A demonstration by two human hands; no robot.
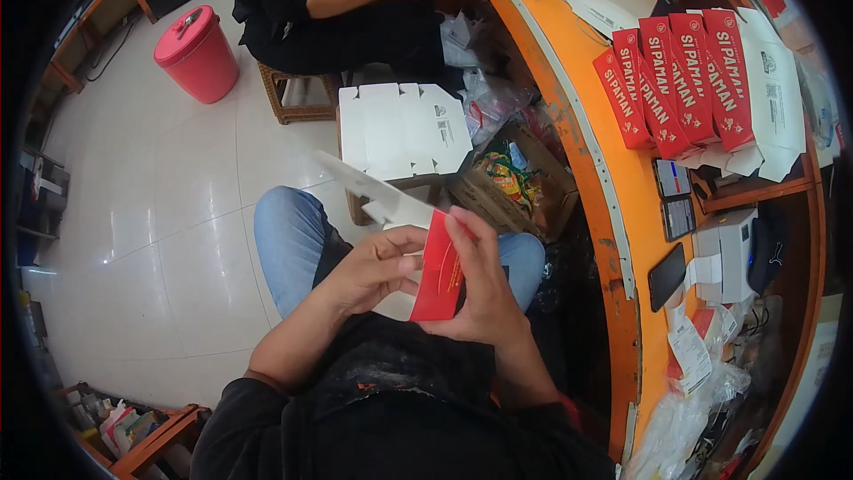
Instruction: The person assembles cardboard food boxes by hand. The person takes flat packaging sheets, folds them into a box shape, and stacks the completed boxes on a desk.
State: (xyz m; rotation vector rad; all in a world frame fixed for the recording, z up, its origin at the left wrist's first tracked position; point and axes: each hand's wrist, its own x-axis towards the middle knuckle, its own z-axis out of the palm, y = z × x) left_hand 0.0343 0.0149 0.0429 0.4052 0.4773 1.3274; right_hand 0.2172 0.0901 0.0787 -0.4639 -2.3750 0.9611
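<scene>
A flat red and white cardboard box blank (435,271) is held edge-on over my lap, its white flap sticking up to the left. My left hand (378,268) grips the white inner side. My right hand (480,289) wraps around the red outer face, fingers pointing up. Both hands press on the same piece. A stack of flat white box blanks (400,129) lies on a stool just beyond my knees.
An orange counter (569,80) curves along the right, carrying a row of folded red boxes (680,76). A phone (666,276) and a small white printer (729,253) sit lower right. Another person in black sits ahead. A pink lidded bin (197,53) stands on the tiled floor.
</scene>
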